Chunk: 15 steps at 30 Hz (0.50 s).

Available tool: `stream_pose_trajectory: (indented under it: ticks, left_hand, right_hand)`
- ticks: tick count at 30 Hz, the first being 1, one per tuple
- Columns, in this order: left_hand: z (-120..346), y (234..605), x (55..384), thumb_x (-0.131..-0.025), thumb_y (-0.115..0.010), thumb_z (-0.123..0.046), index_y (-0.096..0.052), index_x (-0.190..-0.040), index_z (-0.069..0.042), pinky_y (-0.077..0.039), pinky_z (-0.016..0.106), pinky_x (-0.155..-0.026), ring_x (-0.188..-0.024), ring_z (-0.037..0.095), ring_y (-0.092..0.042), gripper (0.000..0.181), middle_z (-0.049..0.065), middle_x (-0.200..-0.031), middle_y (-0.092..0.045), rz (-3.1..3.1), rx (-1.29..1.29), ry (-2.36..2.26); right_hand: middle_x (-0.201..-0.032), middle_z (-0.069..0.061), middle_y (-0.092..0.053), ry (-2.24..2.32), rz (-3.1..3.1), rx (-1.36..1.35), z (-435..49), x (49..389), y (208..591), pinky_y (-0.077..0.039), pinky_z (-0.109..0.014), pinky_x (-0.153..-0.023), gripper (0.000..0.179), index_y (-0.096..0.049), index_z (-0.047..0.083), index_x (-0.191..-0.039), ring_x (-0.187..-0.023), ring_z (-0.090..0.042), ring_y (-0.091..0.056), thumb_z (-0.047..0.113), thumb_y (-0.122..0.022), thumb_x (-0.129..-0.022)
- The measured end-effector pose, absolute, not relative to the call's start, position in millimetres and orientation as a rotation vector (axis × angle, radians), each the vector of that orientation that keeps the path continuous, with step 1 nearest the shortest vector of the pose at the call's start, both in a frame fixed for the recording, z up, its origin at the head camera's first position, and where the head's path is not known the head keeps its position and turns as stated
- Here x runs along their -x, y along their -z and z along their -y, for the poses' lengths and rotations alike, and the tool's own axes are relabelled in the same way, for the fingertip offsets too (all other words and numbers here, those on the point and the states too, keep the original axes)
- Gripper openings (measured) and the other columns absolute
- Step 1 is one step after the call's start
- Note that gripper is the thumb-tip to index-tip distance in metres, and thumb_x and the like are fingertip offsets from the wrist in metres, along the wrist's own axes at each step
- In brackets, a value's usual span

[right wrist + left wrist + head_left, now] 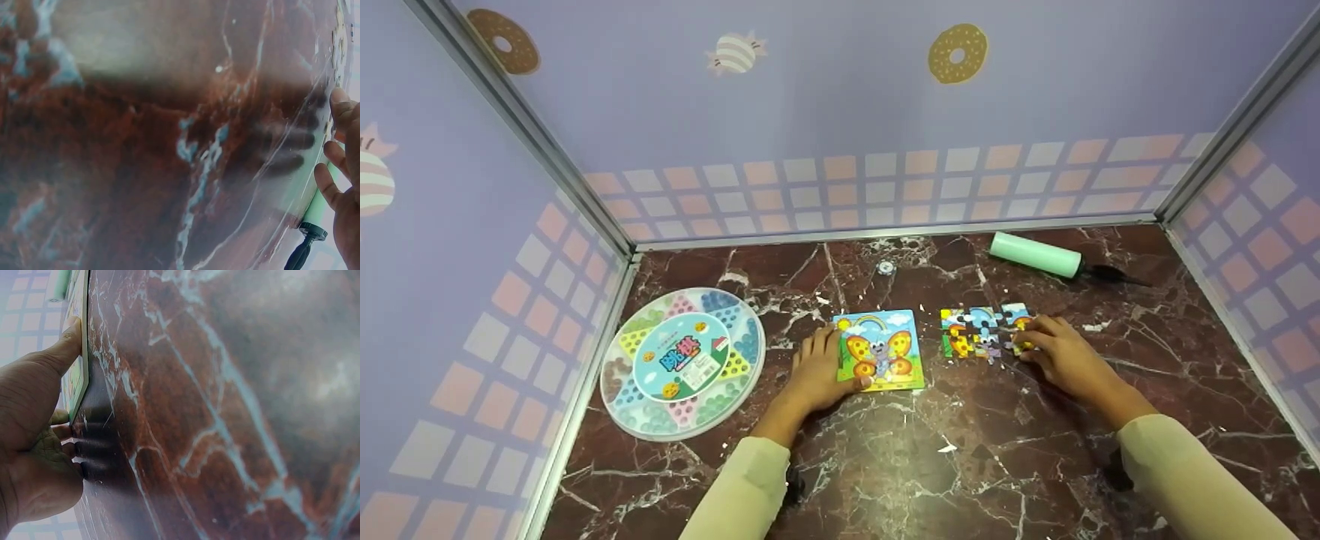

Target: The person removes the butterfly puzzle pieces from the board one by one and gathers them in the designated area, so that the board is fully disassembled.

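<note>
A butterfly picture board (pixel 885 345) lies flat on the dark marble-patterned table. My left hand (pixel 817 371) holds its near left corner, the thumb at the near edge and the fingers along the left side; the left wrist view shows the thumb (pixel 67 343) against the board's edge. To the right lies a partly joined jigsaw puzzle (pixel 979 337) with parts of the same picture. At its right side my right hand (pixel 1061 356) pinches a yellow puzzle piece (pixel 1021 339), partly covered by the fingers. The right wrist view hides that piece.
A round Chinese checkers box (pixel 682 364) lies at the left. A mint-green hand pump (pixel 1035 255) with a black end lies at the back right. A small round object (pixel 886 268) lies behind the board. Patterned walls (pixel 870 112) enclose the table's back and sides.
</note>
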<state>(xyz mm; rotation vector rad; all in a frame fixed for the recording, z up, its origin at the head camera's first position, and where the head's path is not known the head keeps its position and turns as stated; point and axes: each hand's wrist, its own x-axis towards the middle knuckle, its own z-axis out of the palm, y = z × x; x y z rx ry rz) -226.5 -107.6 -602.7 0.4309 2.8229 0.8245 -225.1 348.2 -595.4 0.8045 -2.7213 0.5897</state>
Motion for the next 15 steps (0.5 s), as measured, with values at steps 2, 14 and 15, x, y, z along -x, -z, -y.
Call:
stream_pose_trajectory:
  ticks: [2, 14, 15]
  left_hand:
    - [107.6, 603.0, 226.5, -0.089, -0.082, -0.063, -0.035, -0.168, 0.002, -0.028, 0.075, -0.128, -0.16, 0.053, -0.028, 0.113, 0.025, -0.177, -0.027, -2.823, -0.43, -0.825]
    - [105.0, 591.6, 222.3, -0.092, -0.082, -0.057, -0.034, -0.169, 0.001, -0.03, 0.075, -0.126, -0.16, 0.051, -0.029, 0.107, 0.025, -0.177, -0.027, -2.808, -0.422, -0.817]
    - [104.9, 592.0, 222.2, -0.093, -0.082, -0.057, -0.034, -0.169, 0.001, -0.03, 0.075, -0.126, -0.16, 0.051, -0.029, 0.107, 0.026, -0.177, -0.027, -2.808, -0.419, -0.821]
  right_hand:
    - [-0.119, -0.012, -0.072, -0.597, 2.723, -0.806, -348.1, 224.6, 595.8, -0.057, -0.061, -0.098, 0.022, -0.083, 0.009, -0.113, -0.111, -0.037, -0.065, 0.002, -0.085, -0.093]
    - [-0.116, -0.016, -0.069, -0.583, 2.678, -0.821, -345.6, 225.3, 598.0, -0.058, -0.063, -0.095, 0.022, -0.083, 0.009, -0.113, -0.109, -0.041, -0.067, 0.002, -0.085, -0.093]
    - [-0.116, -0.016, -0.069, -0.58, 2.673, -0.826, -345.7, 225.5, 598.2, -0.058, -0.063, -0.095, 0.022, -0.083, 0.009, -0.113, -0.108, -0.041, -0.067, 0.002, -0.085, -0.092]
